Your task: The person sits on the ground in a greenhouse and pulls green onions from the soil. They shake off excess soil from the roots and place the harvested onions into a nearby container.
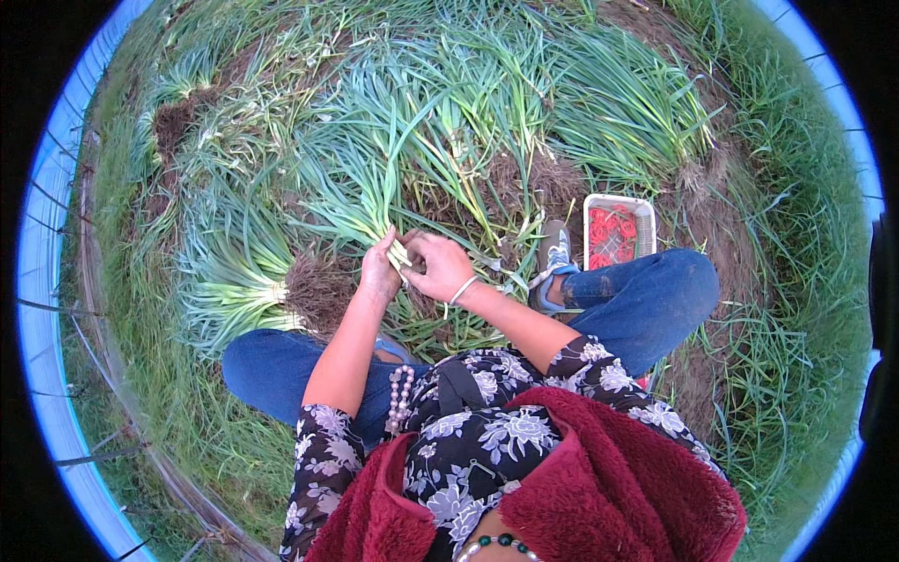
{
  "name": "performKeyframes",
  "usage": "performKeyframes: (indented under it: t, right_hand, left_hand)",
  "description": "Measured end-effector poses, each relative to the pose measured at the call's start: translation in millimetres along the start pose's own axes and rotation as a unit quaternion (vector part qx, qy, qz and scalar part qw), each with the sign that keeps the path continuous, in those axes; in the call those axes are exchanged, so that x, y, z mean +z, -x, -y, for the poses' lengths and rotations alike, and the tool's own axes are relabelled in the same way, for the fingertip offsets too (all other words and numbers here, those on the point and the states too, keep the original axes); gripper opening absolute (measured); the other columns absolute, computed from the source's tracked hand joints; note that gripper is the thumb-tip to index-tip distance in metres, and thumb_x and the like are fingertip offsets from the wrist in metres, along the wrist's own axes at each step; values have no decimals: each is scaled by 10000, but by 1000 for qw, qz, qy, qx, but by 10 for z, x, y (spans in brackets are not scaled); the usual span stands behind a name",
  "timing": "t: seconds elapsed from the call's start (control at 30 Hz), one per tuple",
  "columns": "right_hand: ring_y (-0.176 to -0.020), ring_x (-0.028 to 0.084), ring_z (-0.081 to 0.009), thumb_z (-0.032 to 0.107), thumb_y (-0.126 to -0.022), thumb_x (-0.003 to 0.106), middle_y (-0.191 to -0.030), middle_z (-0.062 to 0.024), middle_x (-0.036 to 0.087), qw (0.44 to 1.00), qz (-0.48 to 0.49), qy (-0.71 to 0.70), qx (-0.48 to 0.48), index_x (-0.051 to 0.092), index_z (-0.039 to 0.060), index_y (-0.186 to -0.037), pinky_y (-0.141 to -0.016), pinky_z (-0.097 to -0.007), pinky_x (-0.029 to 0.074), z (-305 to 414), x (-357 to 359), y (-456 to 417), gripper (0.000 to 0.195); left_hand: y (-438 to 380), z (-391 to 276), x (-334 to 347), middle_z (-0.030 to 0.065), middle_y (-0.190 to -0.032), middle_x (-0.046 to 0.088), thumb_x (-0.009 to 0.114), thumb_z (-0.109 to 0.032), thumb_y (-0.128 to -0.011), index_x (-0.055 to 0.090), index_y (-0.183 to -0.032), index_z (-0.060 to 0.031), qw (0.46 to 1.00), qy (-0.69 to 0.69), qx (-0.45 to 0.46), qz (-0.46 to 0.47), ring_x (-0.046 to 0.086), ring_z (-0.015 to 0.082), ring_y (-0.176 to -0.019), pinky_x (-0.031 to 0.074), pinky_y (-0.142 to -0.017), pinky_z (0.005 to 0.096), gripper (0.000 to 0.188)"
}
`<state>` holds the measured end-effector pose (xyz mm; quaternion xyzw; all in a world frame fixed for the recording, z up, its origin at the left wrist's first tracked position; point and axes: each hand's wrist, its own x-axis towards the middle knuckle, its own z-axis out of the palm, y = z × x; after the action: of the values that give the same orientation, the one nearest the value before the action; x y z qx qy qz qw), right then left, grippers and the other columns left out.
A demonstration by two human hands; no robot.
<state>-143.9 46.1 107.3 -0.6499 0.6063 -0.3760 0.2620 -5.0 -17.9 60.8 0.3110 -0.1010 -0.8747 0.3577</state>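
My left hand [381, 265] is closed round the pale lower stems of a bunch of long green leafy plants [378, 211], which look like garlic chives. At the stem ends, my right hand [437, 263] has its fingers bent against the stems; whether it grips them is partly hidden. The leaves fan out away from me. To the left lies a thick bundle of the same plants [246, 288], its brown roots [319, 289] pointing right. More uprooted plants with soil-covered roots [520, 183] lie beyond my hands.
A pale plastic basket [650, 226] holding red bands or rings [609, 228] stands right of my shoe [555, 256]. Another pile of plants [632, 105] lies at the upper right. My bent knees in jeans [653, 302] flank the work area. Grass and blue sheeting [42, 281] border the ground.
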Motion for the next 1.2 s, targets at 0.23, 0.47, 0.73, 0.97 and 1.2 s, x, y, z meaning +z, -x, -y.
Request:
performKeyframes:
  t: [0.23,0.47,0.73,0.97,1.2]
  right_hand:
    - [-706,592,-308,242,-614,627,-733,-143,601,991,99,-7,87,594,50,-707,-649,-395,477,-3,-30,16,216]
    - [-723,604,-323,313,-592,644,-745,-167,615,986,91,58,128,614,30,-686,-654,-402,485,92,13,-61,299]
    - [-756,611,-333,395,-554,641,-798,-174,623,978,135,120,102,642,38,-731,-697,-417,492,46,-58,25,399]
    - [-861,554,-169,482,-622,757,-921,-132,604,949,97,-240,181,566,-67,-1012,-801,-305,428,-323,203,45,701]
    - [-663,614,-166,203,-732,644,-815,-70,639,602,314,-604,417,596,50,-894,-617,-327,517,-423,193,411,228]
  left_hand:
    - [-11,21,53,193,-996,577,600,-187,-841,483,-839,-27,994,40,16,-104,582,301,-945,510,-794,421,199]
    - [-48,58,-32,206,-994,575,525,-277,-885,483,-822,-5,995,-59,15,-76,592,279,-817,492,-781,401,282]
    - [-14,-12,127,180,-989,580,523,-247,-887,475,-799,-27,990,42,-10,-137,570,315,-934,459,-853,446,242]
    - [-69,-63,157,-1,-590,414,556,-287,-878,436,-781,-85,982,42,69,-170,404,103,-480,400,-459,255,255]
    - [112,223,106,83,-851,566,606,-280,-839,535,-959,-47,988,-136,-54,-50,588,240,-811,498,-755,400,272]
